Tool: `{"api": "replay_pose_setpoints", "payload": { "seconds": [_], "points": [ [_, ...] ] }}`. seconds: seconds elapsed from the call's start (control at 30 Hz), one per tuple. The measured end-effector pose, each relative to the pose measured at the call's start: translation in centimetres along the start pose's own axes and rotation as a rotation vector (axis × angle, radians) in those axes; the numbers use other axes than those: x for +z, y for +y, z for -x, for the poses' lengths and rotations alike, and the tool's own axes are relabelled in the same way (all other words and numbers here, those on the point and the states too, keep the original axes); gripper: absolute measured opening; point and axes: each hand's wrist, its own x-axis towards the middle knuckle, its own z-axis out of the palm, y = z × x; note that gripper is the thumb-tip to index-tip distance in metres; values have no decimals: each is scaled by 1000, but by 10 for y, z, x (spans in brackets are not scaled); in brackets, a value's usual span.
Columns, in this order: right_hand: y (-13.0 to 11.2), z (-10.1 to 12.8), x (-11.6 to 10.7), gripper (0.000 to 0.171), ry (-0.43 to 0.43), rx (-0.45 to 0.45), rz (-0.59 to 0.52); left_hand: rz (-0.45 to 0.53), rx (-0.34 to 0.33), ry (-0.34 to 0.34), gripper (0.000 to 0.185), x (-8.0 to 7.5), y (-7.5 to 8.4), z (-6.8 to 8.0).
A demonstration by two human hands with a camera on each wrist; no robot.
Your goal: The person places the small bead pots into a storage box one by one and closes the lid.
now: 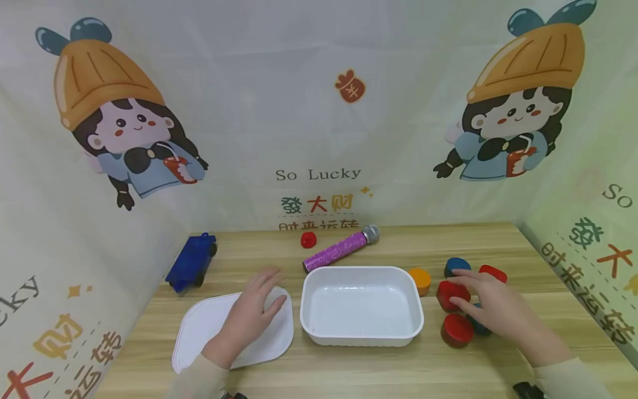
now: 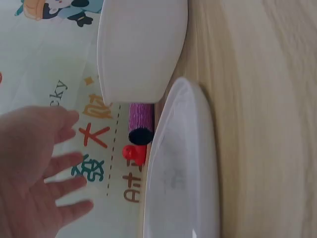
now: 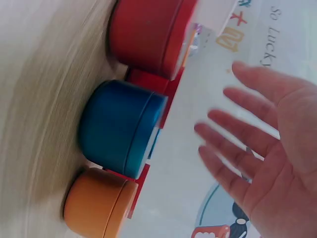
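Note:
My left hand (image 1: 251, 313) hovers with spread fingers over a white lid (image 1: 199, 327); the left wrist view shows nothing in its fingers. Right of the lid stands a white rectangular box (image 1: 361, 341). My right hand (image 1: 490, 302) is held above a group of round tins, fingers extended; in the right wrist view the hand (image 3: 270, 144) appears apart from them. Around it are a red tin (image 1: 450, 296), another red tin (image 1: 457, 331), a blue tin (image 1: 456, 266) and a red tin (image 1: 493, 273). A second blue tin (image 3: 119, 129) is partly hidden by the right hand in the head view.
An orange tin (image 1: 420, 281) stands beside the box's right end. Behind the box lie a purple glitter microphone (image 1: 339, 250) and a small red object (image 1: 308, 240). A blue toy vehicle (image 1: 191, 261) sits at the back left. Printed cloth (image 1: 279, 111) surrounds the wooden table (image 1: 369, 374).

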Motion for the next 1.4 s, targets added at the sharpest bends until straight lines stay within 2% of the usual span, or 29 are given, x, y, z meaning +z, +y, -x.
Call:
{"api": "replay_pose_setpoints", "payload": {
  "seconds": [0.13, 0.3, 0.43, 0.67, 0.93, 1.4],
  "points": [
    [-4, 10, -2, 33, -42, -59, -60, 151, 71, -94, 42, 5, 10, 1],
    [-5, 20, -3, 26, -126, -122, -82, 246, 133, -173, 40, 10, 15, 2],
    [-5, 26, -3, 27, -167, -158, -93, 262, 152, -179, 39, 10, 17, 3],
    [-2, 32, 1, 31, -177, -196, -66, 241, 157, -170, 40, 8, 18, 4],
    [1, 33, 4, 34, -216, -186, -61, 226, 144, -156, 37, 11, 17, 5],
    [4, 33, 10, 33, -163, -167, -64, 241, 109, -169, 37, 12, 18, 5]
  ]
}}
